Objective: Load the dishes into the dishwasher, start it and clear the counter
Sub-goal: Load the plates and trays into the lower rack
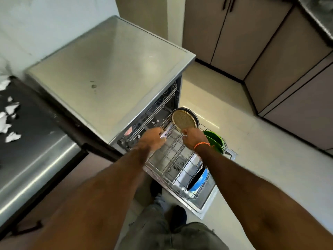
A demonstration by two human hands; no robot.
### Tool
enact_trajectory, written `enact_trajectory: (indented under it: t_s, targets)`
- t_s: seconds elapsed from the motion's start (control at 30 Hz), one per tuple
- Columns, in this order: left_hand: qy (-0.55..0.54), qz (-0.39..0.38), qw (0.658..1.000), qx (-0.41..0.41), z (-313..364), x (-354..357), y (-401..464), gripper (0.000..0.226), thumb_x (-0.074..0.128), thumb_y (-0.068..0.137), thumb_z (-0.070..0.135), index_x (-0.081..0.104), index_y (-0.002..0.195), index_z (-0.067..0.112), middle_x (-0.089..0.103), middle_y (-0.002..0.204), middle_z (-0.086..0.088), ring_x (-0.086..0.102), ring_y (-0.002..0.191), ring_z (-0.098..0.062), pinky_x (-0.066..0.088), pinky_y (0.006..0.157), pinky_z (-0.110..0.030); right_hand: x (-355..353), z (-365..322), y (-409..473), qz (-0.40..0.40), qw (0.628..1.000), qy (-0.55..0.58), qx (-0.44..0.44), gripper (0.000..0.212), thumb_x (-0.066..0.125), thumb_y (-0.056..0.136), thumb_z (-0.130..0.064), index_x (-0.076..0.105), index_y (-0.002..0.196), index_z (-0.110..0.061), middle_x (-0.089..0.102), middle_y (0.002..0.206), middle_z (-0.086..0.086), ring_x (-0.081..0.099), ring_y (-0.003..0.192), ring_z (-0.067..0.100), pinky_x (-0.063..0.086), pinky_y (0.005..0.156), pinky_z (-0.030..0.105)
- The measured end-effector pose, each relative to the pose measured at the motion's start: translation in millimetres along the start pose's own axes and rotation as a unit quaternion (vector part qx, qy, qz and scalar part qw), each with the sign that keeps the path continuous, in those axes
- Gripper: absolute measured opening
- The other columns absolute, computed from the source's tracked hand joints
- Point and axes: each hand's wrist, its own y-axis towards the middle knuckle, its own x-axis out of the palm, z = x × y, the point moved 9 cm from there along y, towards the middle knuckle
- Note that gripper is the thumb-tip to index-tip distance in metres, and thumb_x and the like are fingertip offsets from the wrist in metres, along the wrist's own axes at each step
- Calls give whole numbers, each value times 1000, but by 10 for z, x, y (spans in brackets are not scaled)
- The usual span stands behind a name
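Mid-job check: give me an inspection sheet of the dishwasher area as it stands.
Surface: dishwasher top bare steel, one small stain.
Job's things: lower rack pulled out over the open door; tan plate upright at its back, green dish at the right, blue plate in front.
Clutter: white scraps on the dark counter.
Grippers: left hand pinches a small item at the rack; right hand grips the tan plate's lower edge.
Cables: nothing seen.
Surroundings: brown cabinets, pale floor.
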Motion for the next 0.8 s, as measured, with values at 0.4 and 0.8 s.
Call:
enact_trajectory:
  t_s: [0.4,0.8]
  targets:
    - [-152,178,961,-148,-1520,-596,-2232,47,63,92,34,62,135,15,64,136,-4,60,123,-25,45,105,-34,672,-2181,-1083,-105,944,-151,-275,37,52,91,-18,67,124,-22,65,130,10,60,119,35,47,98,37]
    - [-162,259,920,-246,-3198,-684,-4599,16,64,91,23,72,95,10,73,95,-5,68,91,-25,56,84,-40,1913,-4404,-2595,-168,844,-159,-483,35,54,92,-20,68,124,-23,71,121,2,63,113,25,47,98,33]
